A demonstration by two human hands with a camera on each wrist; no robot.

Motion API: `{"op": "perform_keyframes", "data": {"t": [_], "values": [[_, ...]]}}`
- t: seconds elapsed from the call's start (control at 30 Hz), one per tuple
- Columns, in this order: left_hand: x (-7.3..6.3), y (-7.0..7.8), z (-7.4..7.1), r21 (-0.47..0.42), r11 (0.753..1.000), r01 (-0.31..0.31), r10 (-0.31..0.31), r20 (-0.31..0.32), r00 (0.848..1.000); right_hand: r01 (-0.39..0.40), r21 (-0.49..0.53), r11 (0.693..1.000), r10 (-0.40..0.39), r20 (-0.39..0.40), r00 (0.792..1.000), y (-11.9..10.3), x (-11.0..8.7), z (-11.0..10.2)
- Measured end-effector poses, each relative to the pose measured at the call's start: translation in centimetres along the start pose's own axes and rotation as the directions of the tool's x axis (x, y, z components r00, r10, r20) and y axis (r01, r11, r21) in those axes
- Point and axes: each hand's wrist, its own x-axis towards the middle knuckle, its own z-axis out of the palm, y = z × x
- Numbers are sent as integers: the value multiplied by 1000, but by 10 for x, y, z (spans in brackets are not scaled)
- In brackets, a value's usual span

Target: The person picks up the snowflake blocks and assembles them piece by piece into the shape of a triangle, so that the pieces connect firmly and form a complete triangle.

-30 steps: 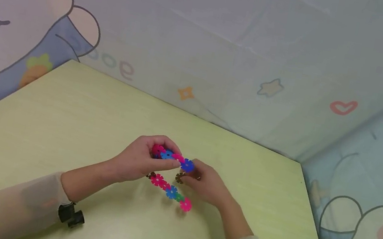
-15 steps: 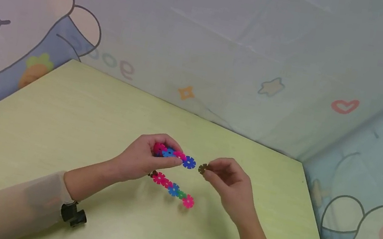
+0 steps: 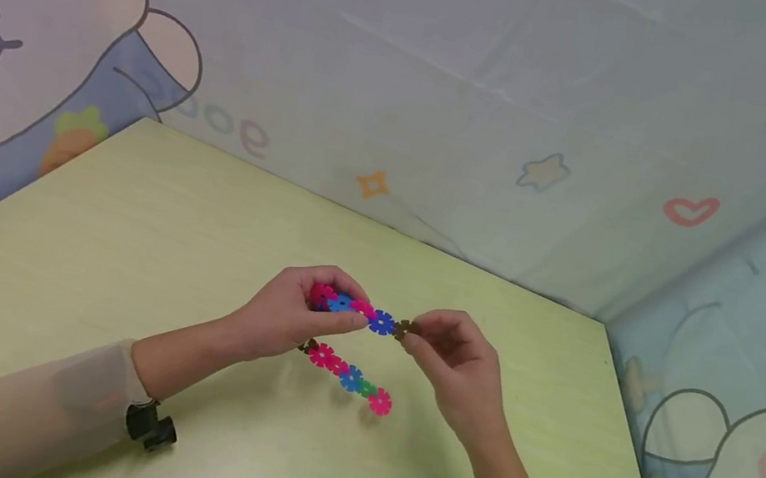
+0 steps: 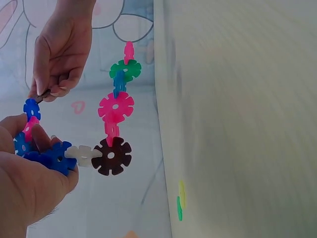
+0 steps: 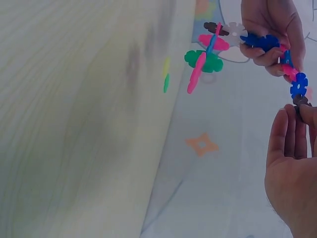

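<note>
A chain of flower-shaped interlocking plastic discs [image 3: 321,356] hangs curved in the air, in pink, blue, green, white and dark brown. My left hand [image 3: 283,311] grips it around the blue and pink part, thumb along the front. One end, with a blue disc [image 3: 381,322], points right past the left thumb. My right hand [image 3: 470,376] pinches a brown disc [image 3: 403,330] between thumb and fingertips, its edge right at that blue disc's rim. The other end dangles below the left hand, finishing in a green disc [image 4: 126,71] and a pink disc [image 3: 380,402].
A pale wooden table [image 3: 207,201] lies beneath the hands. Cartoon-printed cloth [image 3: 464,117] stands behind it and at both sides. In the left wrist view, a thin yellow piece [image 4: 182,193] and a thin green piece [image 4: 179,208] show by the table's edge.
My right hand pulled back to the right with the brown disc, then brought it left against the blue disc. The left hand holds the chain nearly still.
</note>
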Motion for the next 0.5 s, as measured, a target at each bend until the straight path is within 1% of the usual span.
{"op": "perform_keyframes", "data": {"t": [0.17, 0.37, 0.5], "values": [[1, 2, 1, -12, 1000, 9, -9, 11, 1000, 15, -12, 1000, -15, -26, 1000, 1, 0, 2], [1, 1, 4, 11, 1000, 5, -6, 14, 1000, 21, 8, 1000, -20, -68, 997, 1, 1, 4], [1, 1, 4, 27, 1000, 4, -4, 6, 1000, 32, 30, 999, -31, -59, 998, 0, 0, 6]]}}
